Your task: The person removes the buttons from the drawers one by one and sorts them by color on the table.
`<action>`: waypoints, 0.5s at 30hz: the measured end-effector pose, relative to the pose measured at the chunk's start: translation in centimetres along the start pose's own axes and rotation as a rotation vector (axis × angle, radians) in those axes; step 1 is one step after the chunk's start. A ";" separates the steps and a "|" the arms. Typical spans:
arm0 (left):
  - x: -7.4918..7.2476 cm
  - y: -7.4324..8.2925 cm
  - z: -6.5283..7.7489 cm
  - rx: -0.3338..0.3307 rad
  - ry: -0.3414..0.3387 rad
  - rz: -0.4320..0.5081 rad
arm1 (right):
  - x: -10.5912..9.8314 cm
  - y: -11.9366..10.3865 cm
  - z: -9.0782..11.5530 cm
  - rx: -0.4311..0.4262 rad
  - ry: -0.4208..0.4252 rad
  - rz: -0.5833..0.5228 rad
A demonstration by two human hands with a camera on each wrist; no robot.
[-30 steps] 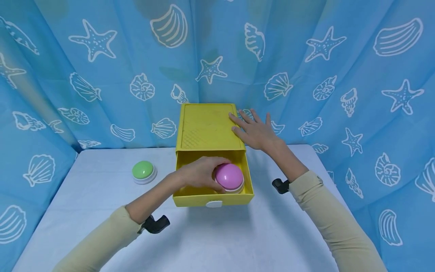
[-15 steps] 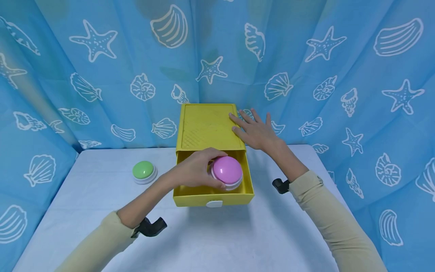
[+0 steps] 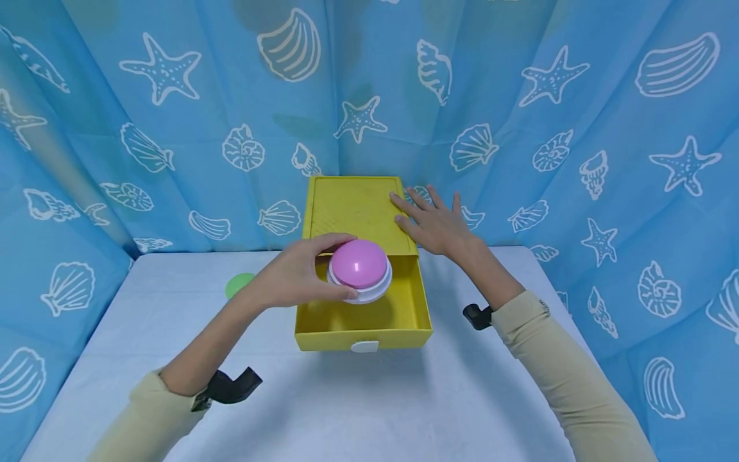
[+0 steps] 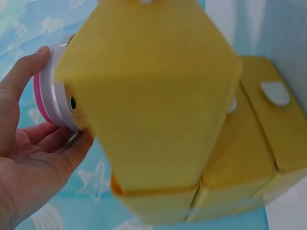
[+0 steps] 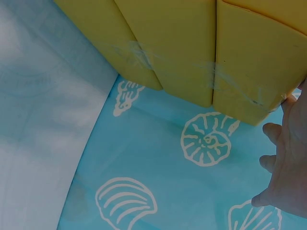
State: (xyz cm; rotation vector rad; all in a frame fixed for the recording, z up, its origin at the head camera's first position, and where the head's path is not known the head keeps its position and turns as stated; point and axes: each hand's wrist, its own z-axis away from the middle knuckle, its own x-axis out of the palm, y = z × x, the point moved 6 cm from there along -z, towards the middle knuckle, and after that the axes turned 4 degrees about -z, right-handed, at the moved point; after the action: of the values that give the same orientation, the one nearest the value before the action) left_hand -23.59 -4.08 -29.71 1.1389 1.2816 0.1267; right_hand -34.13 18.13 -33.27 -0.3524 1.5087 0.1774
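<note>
My left hand (image 3: pixel 291 273) grips a round push button (image 3: pixel 359 264) with a pink dome and white base, thumb on the near side. It is held up over the pulled-out top drawer (image 3: pixel 329 341) of a yellow drawer unit (image 3: pixel 358 212). In the left wrist view the button (image 4: pixel 49 91) is seen edge-on, thumb and fingers around its rim. My right hand (image 3: pixel 435 224) rests with spread, straight fingers on the unit's right top edge. The right wrist view catches that hand (image 5: pixel 290 158) beside the yellow side wall (image 5: pixel 177 43).
A green-domed button (image 3: pixel 238 284) stands on the white-covered table (image 3: pixel 369 410) at left, partly hidden by my left wrist. Lower drawers with white handles (image 4: pixel 276 93) show in the left wrist view. A blue seashell curtain (image 3: pixel 381 77) hangs right behind the unit.
My left hand has lifted the pink button from inside the drawer and carried it up and to the left. The left forearm now covers part of the green button. My right hand stays put.
</note>
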 end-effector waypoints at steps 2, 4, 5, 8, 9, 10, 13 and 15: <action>-1.0 -0.6 0.6 -0.041 0.024 0.009 | 0.0 0.1 0.0 -0.003 -0.001 0.000; -2.1 -1.4 1.3 -0.076 0.053 -0.001 | 0.0 0.1 -0.1 -0.007 -0.003 -0.004; -2.6 -1.8 1.7 -0.090 0.069 -0.011 | -0.1 0.1 -0.1 -0.010 -0.002 -0.005; -4.1 -3.1 2.9 -0.095 0.116 -0.044 | -0.2 0.0 0.0 -0.014 -0.003 0.000; -4.5 -3.6 3.3 -0.094 0.136 -0.056 | -0.2 0.0 0.0 -0.016 -0.004 0.002; -4.9 -4.1 3.7 -0.093 0.151 -0.065 | -0.3 0.0 0.1 -0.019 -0.005 0.007; -5.9 -5.6 5.3 -0.109 0.205 -0.088 | -0.3 -0.1 0.1 -0.025 -0.008 0.015; -6.5 -6.9 6.4 -0.141 0.232 -0.096 | -0.3 -0.2 0.2 -0.031 -0.008 0.014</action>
State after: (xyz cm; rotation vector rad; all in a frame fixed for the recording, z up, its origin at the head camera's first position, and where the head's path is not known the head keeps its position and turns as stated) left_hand -24.21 -15.39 -31.12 0.9595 1.5056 0.2797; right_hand -33.92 18.07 -32.99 -0.3660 1.5023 0.2130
